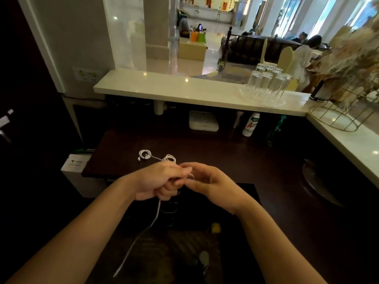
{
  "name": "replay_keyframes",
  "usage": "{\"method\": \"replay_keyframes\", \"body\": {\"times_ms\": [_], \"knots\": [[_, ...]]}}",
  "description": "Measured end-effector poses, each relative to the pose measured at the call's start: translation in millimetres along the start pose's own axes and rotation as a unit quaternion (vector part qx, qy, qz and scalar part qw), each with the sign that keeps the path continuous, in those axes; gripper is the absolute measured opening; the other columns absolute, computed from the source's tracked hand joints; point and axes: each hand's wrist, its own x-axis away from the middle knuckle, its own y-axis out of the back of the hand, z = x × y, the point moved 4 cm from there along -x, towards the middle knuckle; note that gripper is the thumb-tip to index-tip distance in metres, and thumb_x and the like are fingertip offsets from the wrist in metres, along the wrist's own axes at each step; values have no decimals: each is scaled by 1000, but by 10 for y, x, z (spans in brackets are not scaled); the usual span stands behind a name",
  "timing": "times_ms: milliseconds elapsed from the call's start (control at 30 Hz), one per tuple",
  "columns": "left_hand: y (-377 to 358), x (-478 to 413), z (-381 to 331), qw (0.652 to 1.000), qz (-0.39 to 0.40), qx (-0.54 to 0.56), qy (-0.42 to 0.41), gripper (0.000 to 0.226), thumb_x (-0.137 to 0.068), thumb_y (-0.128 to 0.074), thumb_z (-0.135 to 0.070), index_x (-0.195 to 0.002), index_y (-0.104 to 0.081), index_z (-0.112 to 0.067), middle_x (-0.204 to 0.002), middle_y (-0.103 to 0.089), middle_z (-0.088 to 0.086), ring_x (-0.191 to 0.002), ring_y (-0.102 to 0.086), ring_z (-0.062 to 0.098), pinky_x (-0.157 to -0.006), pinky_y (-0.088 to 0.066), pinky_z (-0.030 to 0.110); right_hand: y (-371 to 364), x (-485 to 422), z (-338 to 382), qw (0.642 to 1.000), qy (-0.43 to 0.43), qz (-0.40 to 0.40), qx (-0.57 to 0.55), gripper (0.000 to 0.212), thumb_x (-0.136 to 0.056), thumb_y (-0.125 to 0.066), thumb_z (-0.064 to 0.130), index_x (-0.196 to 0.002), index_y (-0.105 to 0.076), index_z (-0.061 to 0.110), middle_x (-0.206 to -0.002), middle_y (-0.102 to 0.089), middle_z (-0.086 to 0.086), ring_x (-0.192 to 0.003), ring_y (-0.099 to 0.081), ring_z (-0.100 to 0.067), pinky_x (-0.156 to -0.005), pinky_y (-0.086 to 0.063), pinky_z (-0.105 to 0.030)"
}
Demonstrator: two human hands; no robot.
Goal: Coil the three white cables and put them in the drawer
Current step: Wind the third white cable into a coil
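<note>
- At the far left edge of the dark desk (225, 152), a white box (74, 166) with green print stands just beside the desktop, lower than its surface.
- On the desk, left of centre, one white coiled cable (144, 155) lies flat, its plug end resting at the coil's lower left.
- Just right of it, a second white coil (169, 158) lies partly hidden behind the knuckles of the hands; whether it touches the first coil cannot be told.
- Left hand (158, 181) is closed in a fist around a third white cable (143, 232), whose loose length hangs from under the fist down toward the floor, blurred.
- Right hand (213, 181) is half curled, fingertips meeting the left hand's fingers, pinching a short white stretch of the same cable between the two hands.
- Below the hands, a dark opening shows under the desk edge; whether it is the drawer cannot be told.
- Under the pale counter (184, 89), a white bottle (250, 125) with red lettering stands upright.
- On the counter at right, upturned clear glasses (266, 83) stand grouped on a clear tray.
</note>
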Motion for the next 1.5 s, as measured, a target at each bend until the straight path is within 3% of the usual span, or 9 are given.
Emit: {"method": "replay_keyframes", "body": {"times_ms": [133, 300, 533, 767, 900, 1000, 1133, 1333, 1500], "knots": [[168, 206, 78, 998, 38, 43, 35, 42, -98, -44, -43, -67, -43, -14, -44, -31, -5, -36, -28, 8, -47, -28, 25, 249, -165, -231, 993, 7, -82, 82, 25, -98, -57, 27, -80, -64, 12, -64, -55, 3, -56, -49, -4, -58, -41, -20], [548, 434, 215, 998, -23, 16, 53, 43, -99, -46, -39, -65, -40, -14, -44, -26, -4, -38, -23, 11, -54, -32, 28, 1269, -130, -1071, 893, -106, -432, 74, 35, -98, -56, 33, -73, -64, 10, -67, -56, -3, -67, -50, -14, -64, -38, -31], [646, -4, 278, 994, -44, 76, 64, 37, -98, -46, -37, -73, -54, -11, -47, -29, -4, -40, -32, 10, -64, -45, 32, 2019, -69, -1532, 829, -217, -509, 81, 34, -97, -53, 41, -78, -69, 17, -69, -60, -4, -71, -55, -20, -55, -38, -29], [634, -1052, -183, 986, -30, 155, 48, 37, -99, -39, -41, -76, -52, -16, -58, -18, -5, -47, -11, 7, -42, -10, 21, 2463, -874, -1409, 884, -250, -328, 222, 49, -90, -64, 32, -135, -55, 14, -122, -65, -16, -108, -62, -31, -97, -50, -46], [648, -1784, -696, 977, -12, 211, 20, 31, -97, -41, -33, -71, -48, -18, -55, -20, -8, -47, -10, 5, -36, -9, 15, 2350, -1279, -709, 968, -1, -217, 123, 79, -91, -67, 20, -155, -21, 26, -152, -38, -3, -136, -39, -12, -116, -29, -31], [689, -2278, -1041, 972, -3, 234, 11, 31, -96, -43, -35, -70, -49, -18, -55, -19, -8, -46, -12, 4, -33, -13, 14, 2341, -1461, -315, 966, 164, -152, 133, 52, -99, -52, 17, -147, -37, 29, -137, -55, 0, -125, -52, -6, -109, -39, -23], [750, -2671, -1194, 937, 69, 340, 31, 37, -99, -43, -39, -70, -51, -18, -47, -28, -9, -39, -20, 3, -33, -16, 15, 2806, -1744, -525, 981, 138, -116, 66, 18, -102, -48, 23, -95, -63, 17, -67, -55, 4, -56, -51, -13, -53, -44, -33], [756, -3007, -1338, 914, 97, 392, -23, 41, -101, -37, -42, -68, -45, -19, -47, -18, -8, -39, -14, 8, -39, -15, 21, 3296, -2118, -1053, 957, 84, -224, 161, 39, -98, -50, 42, -74, -59, 13, -62, -57, -9, -55, -44, -5, -55, -39, -26], [1092, -3347, -1281, 941, -106, 298, -121, 30, -102, -39, -20, -102, -63, -2, -62, -52, -1, -48, -46, 7, -45, -35, 18, 2854, -1984, -1335, 976, 72, -60, 197, 27, -100, -51, 28, -76, -51, 15, -60, -47, 10, -54, -40, -3, -55, -38, -29]]}}
